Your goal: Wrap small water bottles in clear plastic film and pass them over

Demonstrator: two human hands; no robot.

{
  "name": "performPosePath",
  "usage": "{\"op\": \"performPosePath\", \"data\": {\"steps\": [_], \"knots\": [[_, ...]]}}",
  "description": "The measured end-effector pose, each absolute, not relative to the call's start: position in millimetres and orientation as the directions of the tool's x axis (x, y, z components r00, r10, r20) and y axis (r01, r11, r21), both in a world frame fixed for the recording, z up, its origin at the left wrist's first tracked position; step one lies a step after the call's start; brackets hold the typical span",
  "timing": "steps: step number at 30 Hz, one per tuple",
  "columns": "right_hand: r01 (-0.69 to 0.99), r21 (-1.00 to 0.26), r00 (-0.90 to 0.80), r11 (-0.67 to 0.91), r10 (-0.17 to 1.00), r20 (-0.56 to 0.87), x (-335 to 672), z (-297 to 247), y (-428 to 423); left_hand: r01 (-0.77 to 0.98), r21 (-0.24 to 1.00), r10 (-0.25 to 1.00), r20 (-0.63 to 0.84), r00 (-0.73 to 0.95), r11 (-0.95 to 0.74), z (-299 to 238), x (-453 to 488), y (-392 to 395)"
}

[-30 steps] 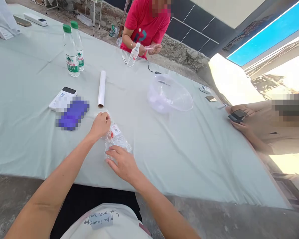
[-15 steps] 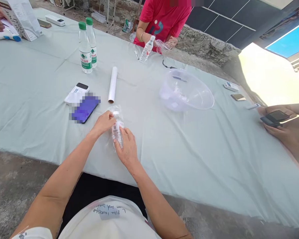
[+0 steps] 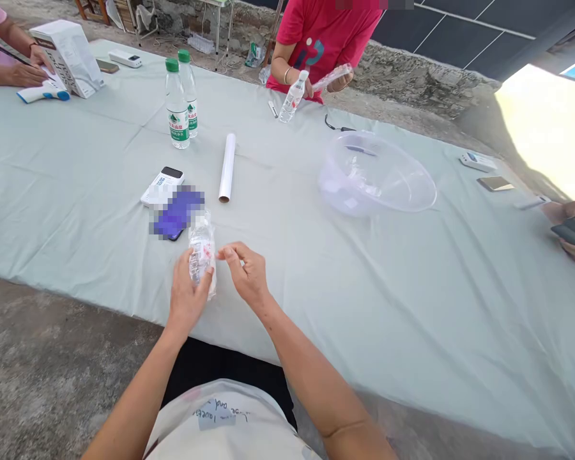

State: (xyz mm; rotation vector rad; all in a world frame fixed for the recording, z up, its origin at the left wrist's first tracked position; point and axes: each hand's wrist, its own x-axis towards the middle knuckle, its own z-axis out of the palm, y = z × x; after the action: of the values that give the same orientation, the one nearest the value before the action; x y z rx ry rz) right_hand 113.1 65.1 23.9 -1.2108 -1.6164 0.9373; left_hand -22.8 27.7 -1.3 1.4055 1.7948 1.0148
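Note:
A clear plastic bottle (image 3: 201, 250) in loose transparent wrap lies on the cloth-covered table in front of me, with a patch of red print on its label. My left hand (image 3: 186, 291) is closed around its lower part, thumb on the right side and fingers on the left. Just right of the bottle is my right hand (image 3: 247, 273), its fingers curled and drawn together toward the wrap; whether they pinch a bit of film cannot be made out. A phone (image 3: 178, 214), partly blurred out, lies beyond the bottle to the left. Farther off rests a white roll of film (image 3: 227, 167).
A translucent basin (image 3: 424, 198) holding crumpled plastic stands right of centre. Two green-capped water bottles (image 3: 177, 115) stand left, behind a white power bank (image 3: 165, 182). Across the table, a person in red (image 3: 299, 54) handles plastic beside another bottle (image 3: 292, 99). More people sit at both ends.
The wrapped bottle has shifted left and turned. My left hand has moved from its top to its lower side, and my right hand has let go of its body and curled beside it.

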Motion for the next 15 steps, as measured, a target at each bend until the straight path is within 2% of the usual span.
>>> {"op": "performPosePath", "data": {"steps": [2,4,6,7,9,11,13,15], "knots": [[0.295,-0.895,-0.215,0.334,0.936,0.279,105,29,99,0.593,0.798,0.976,0.032,-0.214,0.104,-12,-10,15],[0.299,-0.852,-0.415,0.429,0.863,0.289,91,27,135,0.667,0.742,0.973,0.104,-0.208,0.064,-23,-3,9],[0.326,-0.839,-0.549,0.435,0.810,0.207,79,21,164,0.670,0.742,0.962,0.172,-0.213,0.015,-30,-7,7],[0.350,-0.856,-0.564,0.381,0.815,0.132,77,17,175,0.635,0.772,0.956,0.187,-0.224,-0.002,-32,-12,8],[0.395,-0.893,-0.521,0.217,0.853,-0.023,82,10,185,0.469,0.883,0.948,0.147,-0.281,0.002,-29,-28,13],[0.357,-0.930,-0.466,0.087,0.880,-0.096,100,7,180,0.195,0.980,0.929,0.035,-0.368,0.041,-20,-44,22],[0.230,-0.973,-0.453,0.022,0.887,-0.087,126,9,163,-0.060,0.997,0.902,-0.062,-0.427,0.040,-7,-53,38],[0.104,-0.993,-0.467,-0.061,0.878,-0.103,152,15,139,-0.204,0.979,0.879,-0.091,-0.468,-0.007,5,-49,62]]}}
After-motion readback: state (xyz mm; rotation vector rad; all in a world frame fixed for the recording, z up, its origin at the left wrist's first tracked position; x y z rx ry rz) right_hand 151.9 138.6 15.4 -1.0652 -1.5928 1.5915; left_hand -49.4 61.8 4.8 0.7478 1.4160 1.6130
